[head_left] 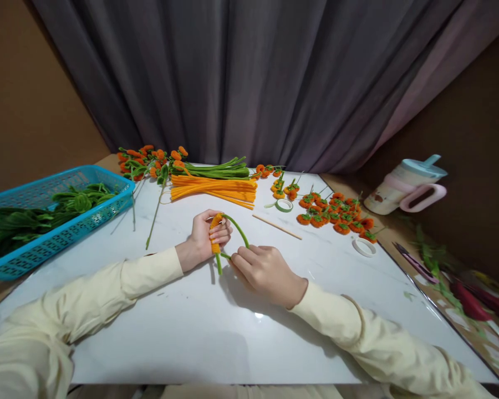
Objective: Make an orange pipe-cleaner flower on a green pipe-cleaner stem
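Note:
My left hand (205, 235) is closed around an orange chenille coil (216, 235), held upright over the table. A green pipe cleaner (238, 227) comes out of the coil's top and arches right to my right hand (264, 274). That hand is closed, pinching the green pipe cleaner. Another green end (219, 265) sticks out below the coil. The fingertips of my right hand are partly hidden. Beyond my hands lie a bundle of orange pipe cleaners (212, 188) and a bundle of green pipe cleaners (220, 169).
A blue basket (125, 194) of green leaves stands at left, near orange flowers (141, 158). Right of centre lie a wooden stick (276, 226), green tape (283, 205), several orange flower heads (335, 210) and white tape (363, 247). A tumbler (393, 188) and scissors (416, 263) are at right.

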`<state>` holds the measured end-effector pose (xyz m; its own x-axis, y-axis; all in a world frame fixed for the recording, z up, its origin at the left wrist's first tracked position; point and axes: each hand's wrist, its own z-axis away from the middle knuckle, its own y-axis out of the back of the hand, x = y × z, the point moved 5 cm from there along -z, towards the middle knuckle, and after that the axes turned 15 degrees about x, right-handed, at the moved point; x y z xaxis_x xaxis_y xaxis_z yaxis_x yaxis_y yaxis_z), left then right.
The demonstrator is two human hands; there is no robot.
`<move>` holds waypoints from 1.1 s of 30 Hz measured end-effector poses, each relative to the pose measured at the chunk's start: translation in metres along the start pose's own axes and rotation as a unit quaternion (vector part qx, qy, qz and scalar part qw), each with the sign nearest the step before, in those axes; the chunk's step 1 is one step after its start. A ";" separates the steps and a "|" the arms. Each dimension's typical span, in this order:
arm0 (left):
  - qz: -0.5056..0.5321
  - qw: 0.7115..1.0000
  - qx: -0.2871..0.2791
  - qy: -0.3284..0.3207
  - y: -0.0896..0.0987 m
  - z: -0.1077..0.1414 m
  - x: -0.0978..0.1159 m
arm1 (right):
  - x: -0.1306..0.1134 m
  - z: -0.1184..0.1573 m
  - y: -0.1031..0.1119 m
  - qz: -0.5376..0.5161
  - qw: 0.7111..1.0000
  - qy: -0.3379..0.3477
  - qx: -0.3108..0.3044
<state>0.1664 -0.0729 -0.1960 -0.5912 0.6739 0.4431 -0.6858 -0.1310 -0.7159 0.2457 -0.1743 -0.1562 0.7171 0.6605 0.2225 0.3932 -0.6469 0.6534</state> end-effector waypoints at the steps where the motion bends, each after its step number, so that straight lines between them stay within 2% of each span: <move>1: 0.001 1.000 0.000 0.000 0.000 0.000 0.000 | 0.000 0.000 0.001 -0.002 1.000 -0.006 0.005; 10: 0.009 1.000 0.012 -0.005 0.001 0.000 -0.003 | -0.008 0.004 -0.005 -0.007 1.000 -0.015 0.013; 18: 0.007 1.000 0.024 0.000 0.001 0.000 -0.003 | -0.005 0.005 0.000 -0.038 0.997 -0.038 0.049; 33: 0.005 0.999 0.034 -0.014 -0.001 0.001 -0.007 | -0.012 0.008 -0.006 -0.013 0.998 -0.024 0.055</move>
<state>0.1708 -0.0787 -0.1979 -0.6089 0.6518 0.4522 -0.7068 -0.1871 -0.6822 0.2395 -0.1811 -0.1678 0.7317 0.6600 0.1702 0.4707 -0.6699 0.5741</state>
